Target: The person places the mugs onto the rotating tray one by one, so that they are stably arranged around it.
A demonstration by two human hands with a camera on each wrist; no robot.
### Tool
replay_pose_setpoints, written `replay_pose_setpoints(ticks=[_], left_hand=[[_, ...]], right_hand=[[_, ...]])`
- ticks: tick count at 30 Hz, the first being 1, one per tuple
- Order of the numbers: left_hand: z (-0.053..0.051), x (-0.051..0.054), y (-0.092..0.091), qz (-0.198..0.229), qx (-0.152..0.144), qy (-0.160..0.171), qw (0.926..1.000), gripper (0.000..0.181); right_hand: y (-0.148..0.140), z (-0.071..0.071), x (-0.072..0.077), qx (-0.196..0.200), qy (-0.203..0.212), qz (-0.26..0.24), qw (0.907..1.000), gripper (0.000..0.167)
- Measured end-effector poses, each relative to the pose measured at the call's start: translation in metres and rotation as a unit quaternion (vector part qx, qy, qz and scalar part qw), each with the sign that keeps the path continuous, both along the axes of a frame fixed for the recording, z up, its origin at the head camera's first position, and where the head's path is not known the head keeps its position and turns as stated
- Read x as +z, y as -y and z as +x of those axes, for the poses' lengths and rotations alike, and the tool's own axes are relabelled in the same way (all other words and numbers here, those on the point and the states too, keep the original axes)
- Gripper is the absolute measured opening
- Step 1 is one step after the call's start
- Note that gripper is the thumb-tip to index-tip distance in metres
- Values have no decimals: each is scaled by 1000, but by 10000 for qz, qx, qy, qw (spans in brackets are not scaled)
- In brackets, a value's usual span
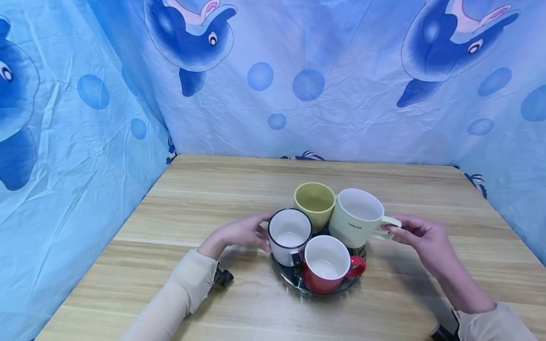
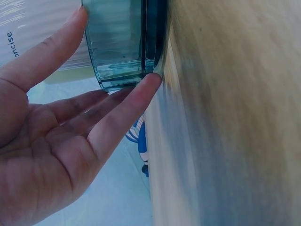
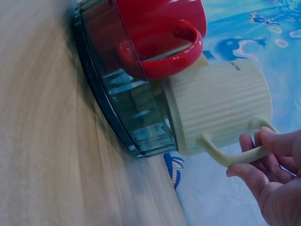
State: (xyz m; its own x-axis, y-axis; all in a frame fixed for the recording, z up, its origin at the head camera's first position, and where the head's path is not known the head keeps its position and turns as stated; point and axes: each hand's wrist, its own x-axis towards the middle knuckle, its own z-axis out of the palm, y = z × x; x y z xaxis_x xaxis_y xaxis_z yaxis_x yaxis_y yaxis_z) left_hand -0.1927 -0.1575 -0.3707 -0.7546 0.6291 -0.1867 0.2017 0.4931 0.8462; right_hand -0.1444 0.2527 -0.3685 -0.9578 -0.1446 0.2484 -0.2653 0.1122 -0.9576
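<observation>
A round teal glass dish (image 1: pixel 294 282) sits on the table, with several mugs grouped in and over it. They are a white enamel mug (image 1: pixel 283 229) with a black rim, a red mug (image 1: pixel 321 279) with a white inside, a yellow-green mug (image 1: pixel 314 199), and a large pale green ribbed mug (image 1: pixel 350 227) marked "Concise". My right hand (image 1: pixel 420 237) pinches the pale mug's handle (image 3: pixel 230 157) between thumb and fingers. At the left, my left hand (image 1: pixel 243 232) is beside the enamel mug; the left wrist view shows its spread fingers (image 2: pixel 117 115) touching the dish's side.
The wooden table (image 1: pixel 204 189) runs back to a blue curtain (image 1: pixel 362 118) printed with dolphins and bubbles. More curtain hangs at both sides. Knotted cords (image 1: pixel 304 156) lie along the table's back edge. Dark wrist straps (image 1: pixel 222 277) show at the cuffs.
</observation>
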Motion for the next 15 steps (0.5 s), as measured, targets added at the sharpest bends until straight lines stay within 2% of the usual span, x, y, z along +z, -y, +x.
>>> replay_pose_setpoints(ticks=[10, 15], left_hand=[[-1, -2, 0, -10, -122, -140, 9998, 93], [1, -1, -1, -41, -76, -158, 9998, 94]], right_hand=[[6, 6, -1, 131, -202, -118, 9996, 32], [8, 8, -4, 258, -235, -150, 9993, 34]])
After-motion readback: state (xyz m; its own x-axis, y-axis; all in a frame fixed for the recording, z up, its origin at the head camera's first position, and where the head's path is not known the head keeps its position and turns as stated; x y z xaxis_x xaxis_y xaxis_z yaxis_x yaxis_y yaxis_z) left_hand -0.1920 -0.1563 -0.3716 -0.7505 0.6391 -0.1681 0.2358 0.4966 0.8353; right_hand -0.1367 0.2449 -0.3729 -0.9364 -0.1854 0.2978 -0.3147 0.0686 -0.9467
